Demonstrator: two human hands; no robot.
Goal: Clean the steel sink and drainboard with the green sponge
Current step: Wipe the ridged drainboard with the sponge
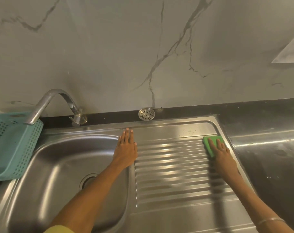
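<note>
Two hands: left hand [126, 148] flat, fingers straight, on the ridge between the one sink basin [47, 169] and drainboard [173, 165]. Right hand [221, 153] presses one green sponge [210, 142] flat, right of centre frame. One faucet [55, 105], one teal basket [10, 145] left, one loose strainer [146, 114] on dark surface [260, 113].

Dim, soft; glare on drainboard [173, 158]

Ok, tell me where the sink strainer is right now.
In the head view the sink strainer is out of the sink, on the dark ledge by the wall, behind the drainboard and right of the tap.
</note>
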